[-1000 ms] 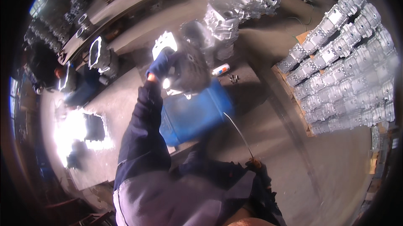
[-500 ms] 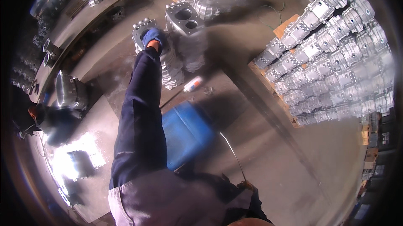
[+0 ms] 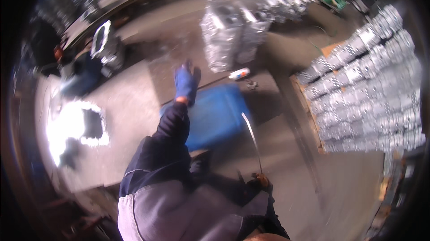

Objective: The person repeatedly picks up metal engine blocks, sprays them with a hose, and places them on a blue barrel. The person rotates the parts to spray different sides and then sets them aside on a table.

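Observation:
My left hand (image 3: 186, 80), in a blue glove, is held out with its fingers apart and somewhat blurred. It holds nothing and appears above the far left edge of a blue plastic container (image 3: 215, 118). Beyond it, two tall silver metal castings stand side by side: a nearer casting (image 3: 219, 37) and another casting (image 3: 253, 37). Low by my body, my right hand (image 3: 263, 180) is closed around the end of a long thin metal rod (image 3: 252, 138), which points away from me. Shadow hides part of that hand.
A white bottle (image 3: 239, 73) and small metal bits (image 3: 252, 85) lie beyond the container. Rows of stacked castings (image 3: 363, 89) stand on a pallet at right. At left are a frame-shaped casting (image 3: 105, 46), a bright glare (image 3: 67, 124) and another person (image 3: 80, 73).
My left hand has come off the top of the nearer casting and drawn back toward me, with the arm bending. The view has swung left; my right hand still holds the rod.

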### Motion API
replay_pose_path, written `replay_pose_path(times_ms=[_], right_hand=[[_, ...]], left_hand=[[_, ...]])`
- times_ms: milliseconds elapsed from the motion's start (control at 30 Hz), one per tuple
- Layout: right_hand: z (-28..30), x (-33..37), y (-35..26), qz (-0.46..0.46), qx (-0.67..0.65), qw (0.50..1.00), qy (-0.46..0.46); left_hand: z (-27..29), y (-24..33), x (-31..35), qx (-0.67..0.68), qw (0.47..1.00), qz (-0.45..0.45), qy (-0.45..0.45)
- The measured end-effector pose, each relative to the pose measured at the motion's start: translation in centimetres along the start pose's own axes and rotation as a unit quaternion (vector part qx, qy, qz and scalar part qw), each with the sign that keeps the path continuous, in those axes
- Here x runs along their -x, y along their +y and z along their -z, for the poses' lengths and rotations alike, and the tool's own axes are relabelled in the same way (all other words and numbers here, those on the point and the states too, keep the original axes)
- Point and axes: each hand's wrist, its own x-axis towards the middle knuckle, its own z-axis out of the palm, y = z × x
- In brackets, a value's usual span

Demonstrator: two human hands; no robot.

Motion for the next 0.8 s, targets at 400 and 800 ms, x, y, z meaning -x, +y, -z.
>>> replay_pose_path(times_ms=[400,800], right_hand=[[-10.8,-0.6,6.0,-0.073,-0.203,0.932,-0.291],[-23.6,4.3,3.0,-0.284,-0.27,0.858,-0.332]], left_hand=[[37.3,-18.0,27.0,-0.314,0.862,0.399,0.007],[52.1,-36.2,15.7,-0.409,0.821,0.396,-0.038]])
